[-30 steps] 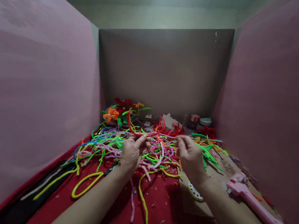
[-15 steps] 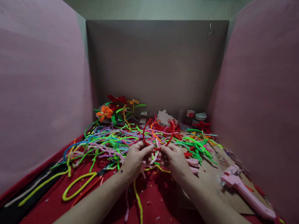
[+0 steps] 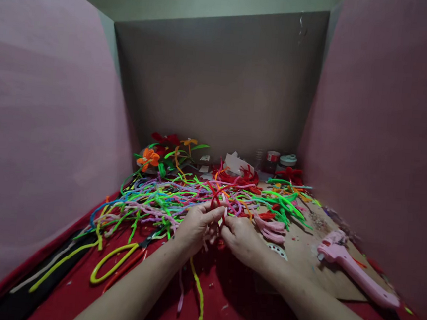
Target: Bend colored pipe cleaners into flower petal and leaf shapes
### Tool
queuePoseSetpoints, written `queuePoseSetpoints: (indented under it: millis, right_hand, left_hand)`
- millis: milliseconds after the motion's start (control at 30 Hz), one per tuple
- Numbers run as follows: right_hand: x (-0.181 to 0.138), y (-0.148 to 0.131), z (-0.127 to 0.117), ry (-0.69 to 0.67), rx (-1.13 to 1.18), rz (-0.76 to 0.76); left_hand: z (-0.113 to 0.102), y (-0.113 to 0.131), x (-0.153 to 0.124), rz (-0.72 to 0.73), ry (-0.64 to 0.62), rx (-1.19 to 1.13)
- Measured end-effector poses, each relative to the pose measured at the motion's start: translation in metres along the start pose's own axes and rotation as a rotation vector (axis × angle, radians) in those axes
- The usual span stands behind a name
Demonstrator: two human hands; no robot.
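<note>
Both hands meet over the near edge of a heap of coloured pipe cleaners (image 3: 165, 198). A red pipe cleaner (image 3: 216, 196) is bent into a crossing loop, and its lower part runs between the fingers. My left hand (image 3: 197, 226) is closed, thumb and fingers pinching the red piece. Close beside it, my right hand (image 3: 242, 238) pinches the same piece lower down on the right. The fingertips partly hide where it bends. Beneath the hands, a yellow pipe cleaner (image 3: 197, 293) hangs onto the red cloth.
Scissors (image 3: 114, 266) with yellow and red handles lie at left. A pink glue gun (image 3: 356, 272) rests on cardboard (image 3: 312, 268) at right. Orange (image 3: 148, 159) and red flowers, red pipe cleaners (image 3: 249, 175) and jars (image 3: 287, 160) stand behind. Pink panels (image 3: 51, 91) flank both sides.
The red pipe cleaner went from a wide open U to a crossed, tighter loop. My right hand moved slightly left and down, closer to my left. A white perforated disc now shows by my right wrist.
</note>
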State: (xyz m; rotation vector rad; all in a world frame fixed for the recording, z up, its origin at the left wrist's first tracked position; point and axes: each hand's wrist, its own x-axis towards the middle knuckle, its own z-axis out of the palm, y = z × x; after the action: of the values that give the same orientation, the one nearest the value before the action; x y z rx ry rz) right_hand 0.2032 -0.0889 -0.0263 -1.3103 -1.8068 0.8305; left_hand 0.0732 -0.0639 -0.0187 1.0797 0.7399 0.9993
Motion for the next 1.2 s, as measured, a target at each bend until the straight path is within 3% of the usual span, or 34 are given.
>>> queuePoseSetpoints:
  millis: [100,267,333,567,833,967,1100,1200]
  right_hand:
    - [0.0,0.001,0.002,-0.059,0.058,0.033]
    - [0.001,0.004,0.005,-0.168,0.789,0.077]
    - [0.001,0.006,0.006,-0.179,0.915,0.056]
    - [0.0,0.004,0.007,-0.162,0.903,0.11]
    - [-0.006,0.0,0.009,-0.29,0.812,0.31]
    - [-0.005,-0.006,0.006,-0.204,0.717,0.279]
    - [0.001,-0.011,0.0,-0.123,0.709,0.232]
    - [0.003,-0.01,-0.002,-0.114,0.723,0.209]
  left_hand:
    - [-0.002,-0.001,0.0,-0.011,-0.002,0.022]
    - [-0.007,0.006,-0.001,0.003,-0.091,-0.02]
    - [-0.009,0.008,-0.003,0.016,-0.103,-0.003]
    - [-0.013,0.018,-0.008,0.139,0.013,0.218]
    - [-0.021,0.034,-0.003,0.337,0.178,0.069]
    - [-0.024,0.041,-0.004,0.392,0.228,-0.013]
    - [-0.027,0.041,-0.003,0.347,0.129,-0.168]
    - [-0.025,0.031,-0.004,0.171,-0.013,-0.025]
